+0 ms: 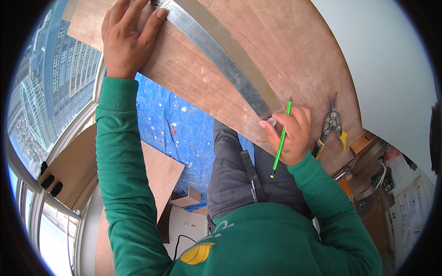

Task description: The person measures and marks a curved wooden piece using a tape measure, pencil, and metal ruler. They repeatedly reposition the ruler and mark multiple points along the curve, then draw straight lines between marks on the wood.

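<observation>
A grey metal ruler (216, 62) with fine printed markings lies across a reddish-brown plywood sheet (304, 50), running from upper left to near right. Along its far side is a tan strip (239, 55). My left hand (126, 39) rests on the plywood at the ruler's far end, fingers apart, thumb tip at the ruler's edge; some fingertips are cut off by the frame. At the near end, my right hand (294, 133) holds a green pencil (281, 142) between its fingers, point upward. Its thumb and forefinger pinch a small pale piece (271, 121) beside the ruler's end.
Metal snips (332, 120) with a yellow-tipped handle lie on the plywood to the right, beside a yellow-and-black tool (317, 148). Blue sheeting (184, 133) covers the floor below. Board offcuts (159, 172) stand at the lower left, near a window (46, 92). Tools clutter the right side.
</observation>
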Demonstrator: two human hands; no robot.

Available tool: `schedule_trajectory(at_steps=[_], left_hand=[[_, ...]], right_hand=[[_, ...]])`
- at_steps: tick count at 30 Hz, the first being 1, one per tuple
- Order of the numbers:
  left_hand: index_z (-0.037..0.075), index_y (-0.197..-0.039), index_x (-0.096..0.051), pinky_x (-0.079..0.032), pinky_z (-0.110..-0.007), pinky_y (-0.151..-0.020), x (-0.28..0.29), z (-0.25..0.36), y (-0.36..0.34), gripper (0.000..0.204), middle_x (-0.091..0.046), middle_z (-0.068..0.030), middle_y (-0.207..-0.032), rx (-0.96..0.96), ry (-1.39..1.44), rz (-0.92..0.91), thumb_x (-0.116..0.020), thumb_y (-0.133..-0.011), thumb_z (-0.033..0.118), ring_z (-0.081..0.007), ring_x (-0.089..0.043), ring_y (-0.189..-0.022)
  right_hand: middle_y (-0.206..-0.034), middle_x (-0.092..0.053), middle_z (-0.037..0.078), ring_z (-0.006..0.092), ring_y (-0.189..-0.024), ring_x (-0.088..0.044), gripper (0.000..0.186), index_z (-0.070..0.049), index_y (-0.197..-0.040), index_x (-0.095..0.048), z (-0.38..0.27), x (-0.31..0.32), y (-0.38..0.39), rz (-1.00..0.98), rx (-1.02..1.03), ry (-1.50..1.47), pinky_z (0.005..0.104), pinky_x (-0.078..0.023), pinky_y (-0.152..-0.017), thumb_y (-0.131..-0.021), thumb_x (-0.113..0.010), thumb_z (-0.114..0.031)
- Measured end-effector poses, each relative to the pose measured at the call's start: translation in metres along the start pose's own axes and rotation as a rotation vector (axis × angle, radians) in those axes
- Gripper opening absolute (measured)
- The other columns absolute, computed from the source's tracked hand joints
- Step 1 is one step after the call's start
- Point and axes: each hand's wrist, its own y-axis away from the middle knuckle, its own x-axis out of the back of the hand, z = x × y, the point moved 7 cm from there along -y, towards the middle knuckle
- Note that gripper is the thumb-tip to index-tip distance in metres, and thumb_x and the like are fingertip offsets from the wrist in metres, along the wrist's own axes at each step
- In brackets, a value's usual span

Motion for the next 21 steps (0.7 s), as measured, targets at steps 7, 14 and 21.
schedule_trajectory(at_steps=[7, 14, 21], left_hand=[[0.003, -0.133, -0.072, -0.043, -0.055, -0.118, 0.002, 0.000, -0.001, 0.054, -0.056, -0.0264, -0.153, -0.007, 0.013, -0.053, -0.082, -0.091, 0.035, -0.0463, -0.052, -0.142], [0.006, -0.157, -0.057, -0.027, -0.061, -0.129, -0.001, 0.028, 0.013, 0.123, -0.046, -0.0221, -0.168, -0.089, -0.241, -0.104, -0.083, -0.067, 0.085, -0.0447, -0.039, -0.157], [-0.003, -0.159, -0.047, -0.030, -0.062, -0.126, -0.002, 0.041, 0.013, 0.122, -0.040, -0.0300, -0.168, 0.059, -0.341, -0.264, -0.090, -0.069, 0.068, -0.0515, -0.035, -0.157]], right_hand=[[-0.090, -0.062, 0.006, 0.0300, -0.084, -0.055, 0.034, -0.009, -0.101, -0.069, 0.001, -0.001, 0.001, -0.011, -0.011, -0.002, 0.0428, -0.045, -0.077, -0.078, -0.093, -0.013], [-0.089, -0.061, 0.004, 0.0295, -0.083, -0.055, 0.033, -0.009, -0.100, -0.069, 0.000, -0.001, 0.000, -0.011, -0.008, -0.007, 0.0426, -0.044, -0.076, -0.077, -0.093, -0.012], [-0.096, -0.066, 0.009, 0.0311, -0.091, -0.060, 0.036, -0.005, -0.107, -0.071, -0.002, 0.015, 0.000, -0.065, -0.088, -0.082, 0.0435, -0.049, -0.081, -0.081, -0.093, -0.014]])
